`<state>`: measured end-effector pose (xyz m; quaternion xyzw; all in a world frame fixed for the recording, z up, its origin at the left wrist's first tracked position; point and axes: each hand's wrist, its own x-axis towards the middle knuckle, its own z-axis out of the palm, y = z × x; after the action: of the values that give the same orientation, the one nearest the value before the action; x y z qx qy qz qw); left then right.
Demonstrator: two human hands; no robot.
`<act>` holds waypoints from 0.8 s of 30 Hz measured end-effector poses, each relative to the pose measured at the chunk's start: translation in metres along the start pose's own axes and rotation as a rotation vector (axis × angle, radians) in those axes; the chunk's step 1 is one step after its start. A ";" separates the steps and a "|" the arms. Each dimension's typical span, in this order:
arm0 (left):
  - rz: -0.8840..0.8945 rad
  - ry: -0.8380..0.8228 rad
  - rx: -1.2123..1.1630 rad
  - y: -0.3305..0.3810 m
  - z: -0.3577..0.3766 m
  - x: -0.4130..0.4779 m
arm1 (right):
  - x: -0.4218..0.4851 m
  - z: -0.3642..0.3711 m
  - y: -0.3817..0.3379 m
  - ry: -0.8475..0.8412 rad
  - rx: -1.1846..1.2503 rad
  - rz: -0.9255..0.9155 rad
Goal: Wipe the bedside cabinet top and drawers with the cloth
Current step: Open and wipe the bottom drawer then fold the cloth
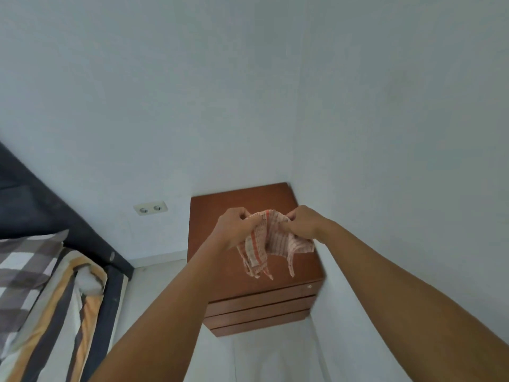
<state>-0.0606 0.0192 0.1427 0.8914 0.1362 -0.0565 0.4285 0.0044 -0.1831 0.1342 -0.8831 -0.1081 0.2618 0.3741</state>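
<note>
Step in hand looks like prep, not wiping: the person holds the cloth [271,239] up in the air over the bedside cabinet [220,213], apparently sorting or folding it before use.

Left hand [234,227] has its fingers [246,216] clenched on the cloth's left upper edge. Right hand [301,221] likewise, fingers [289,216] pinched on the right upper edge. The hands are near each other, with the cloth bunched between them and its loose corners dangling toward the cabinet top. Cannot tell whether the lowest corners touch the wood; it reads as hanging clear.

Cabinet sits in the far right corner of the room, right side against the wall [385,133], back against the far wall. Top is bare brown wood, nothing on it. Three drawer fronts [261,307] show below the near edge, all closed; a small lock or knob [309,286] sits at the top right of the upper one. Bed [49,285] with striped bedding is to the left, with a wall socket [150,208] between it and the cabinet.

Progress, judged: nothing wiped yet, no contact with the top.

Next move calls for gathering the cloth into a flat pad in one hand, lowering it onto the top, and sweeping the full surface including the far corners at the walls. Then the drawer fronts, which face away from the camera's angle, so the person likely needs to crouch or lean.
</note>
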 end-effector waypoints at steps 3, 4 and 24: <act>-0.025 -0.129 -0.103 0.018 0.007 0.010 | 0.013 0.010 -0.007 -0.021 0.232 0.146; -0.055 -0.215 -0.179 0.024 0.008 0.010 | 0.016 0.010 -0.009 -0.041 0.369 0.189; -0.382 -0.338 -0.234 -0.096 0.120 0.056 | 0.056 0.068 0.123 0.014 0.566 0.496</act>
<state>-0.0332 -0.0066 -0.0168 0.7720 0.2338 -0.2680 0.5269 0.0140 -0.2061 -0.0153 -0.7459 0.1884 0.3578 0.5293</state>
